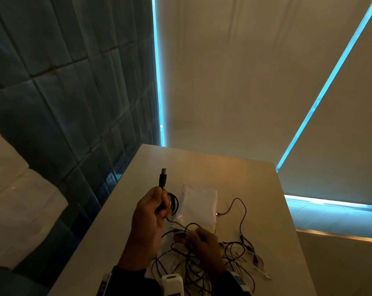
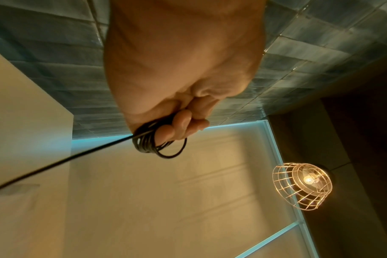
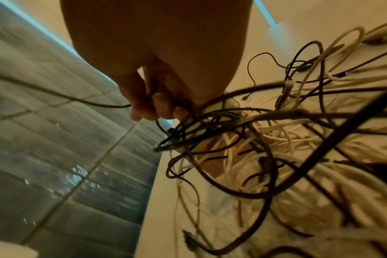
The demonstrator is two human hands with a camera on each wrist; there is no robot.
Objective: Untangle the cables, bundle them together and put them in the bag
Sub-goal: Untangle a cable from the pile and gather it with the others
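Observation:
My left hand (image 1: 157, 207) is raised above the table and grips a black cable wound into small loops (image 1: 174, 203); its USB plug (image 1: 163, 177) sticks up past the fingers. The left wrist view shows the coil (image 2: 154, 144) hooked round my fingers, with one strand running off to the lower left. My right hand (image 1: 199, 239) pinches that black strand just above the tangled pile of black and white cables (image 1: 215, 259). In the right wrist view the tangle (image 3: 276, 139) spreads under my curled fingers (image 3: 159, 106). A white bag (image 1: 199, 201) lies flat behind the pile.
The white table (image 1: 234, 174) has its left edge close to a dark tiled wall (image 1: 63, 92). One thin black cable end (image 1: 234, 205) loops out to the right of the bag. Pale blinds hang behind the table. A caged lamp (image 2: 303, 185) glows overhead.

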